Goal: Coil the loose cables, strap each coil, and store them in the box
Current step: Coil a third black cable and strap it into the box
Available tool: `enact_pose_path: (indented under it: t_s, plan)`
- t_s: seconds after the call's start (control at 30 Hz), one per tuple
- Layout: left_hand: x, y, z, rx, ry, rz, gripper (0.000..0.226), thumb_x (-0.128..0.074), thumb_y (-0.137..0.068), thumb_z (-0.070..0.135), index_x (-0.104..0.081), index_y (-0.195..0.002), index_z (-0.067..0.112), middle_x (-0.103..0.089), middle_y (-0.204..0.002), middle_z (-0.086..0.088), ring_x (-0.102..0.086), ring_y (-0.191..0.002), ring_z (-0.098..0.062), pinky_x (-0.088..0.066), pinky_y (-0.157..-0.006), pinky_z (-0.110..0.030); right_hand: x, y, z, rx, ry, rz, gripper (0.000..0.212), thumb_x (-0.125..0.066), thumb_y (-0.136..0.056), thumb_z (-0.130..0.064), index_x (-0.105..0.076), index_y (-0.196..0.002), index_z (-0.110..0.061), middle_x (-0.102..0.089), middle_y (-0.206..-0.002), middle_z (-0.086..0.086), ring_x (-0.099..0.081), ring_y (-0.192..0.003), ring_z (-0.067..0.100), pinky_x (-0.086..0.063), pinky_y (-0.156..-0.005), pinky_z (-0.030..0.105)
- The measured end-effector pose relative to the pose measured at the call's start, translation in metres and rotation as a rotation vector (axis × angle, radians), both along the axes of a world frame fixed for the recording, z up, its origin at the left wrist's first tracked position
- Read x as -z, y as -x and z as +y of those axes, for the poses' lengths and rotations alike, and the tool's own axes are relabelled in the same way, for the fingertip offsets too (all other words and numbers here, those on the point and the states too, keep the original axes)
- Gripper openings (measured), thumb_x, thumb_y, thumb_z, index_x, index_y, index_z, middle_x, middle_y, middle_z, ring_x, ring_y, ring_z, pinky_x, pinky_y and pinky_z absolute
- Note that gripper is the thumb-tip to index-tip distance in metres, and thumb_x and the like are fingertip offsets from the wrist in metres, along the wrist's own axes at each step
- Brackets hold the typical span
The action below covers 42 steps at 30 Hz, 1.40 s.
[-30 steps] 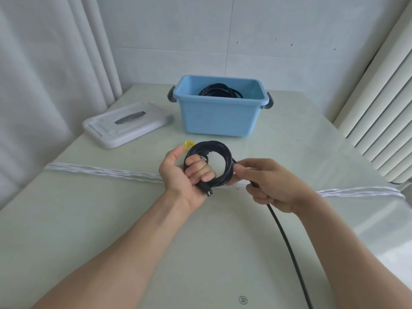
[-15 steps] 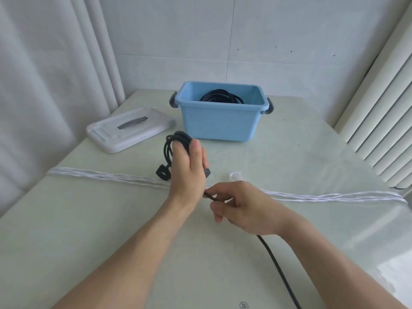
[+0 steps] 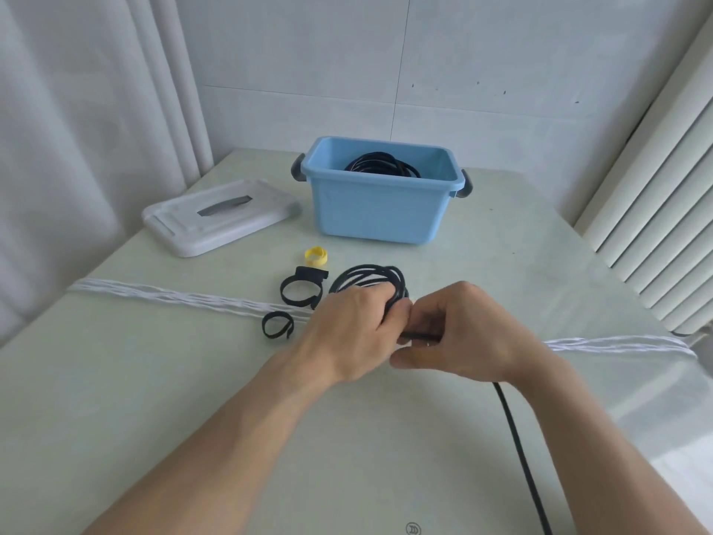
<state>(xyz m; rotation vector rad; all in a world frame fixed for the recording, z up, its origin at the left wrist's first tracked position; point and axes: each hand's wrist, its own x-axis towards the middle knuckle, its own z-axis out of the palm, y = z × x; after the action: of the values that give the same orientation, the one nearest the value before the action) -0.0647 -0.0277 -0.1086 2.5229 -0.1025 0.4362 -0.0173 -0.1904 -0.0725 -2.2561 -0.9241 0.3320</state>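
Now black cable coil (image 3: 368, 281) gripped by left hand (image 3: 353, 332), right hand (image 3: 459, 334) pinching its tail

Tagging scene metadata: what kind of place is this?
Probably a plain indoor room, home or small office, not a workshop: a pale table pushed into a corner of white tiled wall, white curtains at left, a white ribbed radiator-like panel at right.

Left hand (image 3: 355, 330) grips the black cable coil (image 3: 370, 281); right hand (image 3: 459, 334) pinches its loose end near the blue box (image 3: 380, 210).
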Motion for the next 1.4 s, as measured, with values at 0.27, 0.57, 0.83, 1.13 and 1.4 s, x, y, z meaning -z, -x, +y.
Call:
enact_pose_path:
  t_s: [0.27,0.57,0.83,1.13,1.4]
  plan:
    - [-0.004,0.004,0.004,0.181,0.185,0.023,0.051,-0.049,-0.091,0.049,-0.035,-0.058,0.013,-0.03,-0.05,0.007,-0.029,-0.049,-0.014,-0.023,-0.051,-0.031,-0.014,-0.029,-0.047,0.219,-0.128,0.098,0.023,-0.092,-0.064,-0.026,-0.072,-0.075,-0.022,-0.065,-0.066,-0.007,-0.049,-0.048,0.012,-0.039,-0.049,0.021]
    - [-0.01,-0.003,0.014,0.442,1.491,0.504,0.044,-0.052,-0.088,0.043,-0.036,-0.052,0.024,-0.021,-0.036,0.009,-0.009,-0.035,-0.013,-0.028,-0.038,-0.023,0.004,-0.035,-0.037,0.039,-0.632,0.462,0.051,-0.092,-0.048,-0.061,-0.078,-0.078,-0.022,-0.066,-0.068,0.001,-0.041,-0.039,0.01,-0.029,-0.044,0.02]
    - [-0.01,-0.012,0.026,0.322,1.992,0.156,0.048,-0.04,-0.098,0.043,-0.038,-0.054,0.023,-0.021,-0.035,0.009,-0.021,-0.029,-0.007,-0.027,-0.036,-0.021,0.014,-0.018,-0.01,-0.026,-0.636,0.64,0.056,-0.081,-0.074,-0.05,-0.063,-0.101,-0.004,-0.062,-0.073,0.008,-0.054,-0.046,0.02,-0.044,-0.046,0.026]
    - [-0.018,-0.011,0.038,0.152,2.06,-0.14,0.03,-0.033,-0.101,0.031,-0.043,-0.078,0.014,-0.035,-0.063,0.002,-0.037,-0.052,-0.015,-0.042,-0.069,-0.03,0.018,0.004,0.009,-0.07,-0.349,0.669,0.026,-0.05,-0.104,-0.01,-0.056,-0.129,-0.009,-0.054,-0.07,0.002,-0.052,-0.049,0.022,-0.047,-0.053,0.028]
    - [-0.003,-0.013,0.012,0.085,0.96,-0.297,0.037,-0.04,-0.105,0.025,-0.049,-0.09,-0.007,-0.062,-0.072,-0.015,-0.059,-0.063,-0.026,-0.049,-0.066,-0.032,0.022,0.019,0.02,-0.064,-0.224,0.588,0.022,-0.051,-0.102,-0.01,-0.06,-0.12,0.0,-0.063,-0.066,-0.001,-0.045,-0.043,0.015,-0.039,-0.047,0.022]
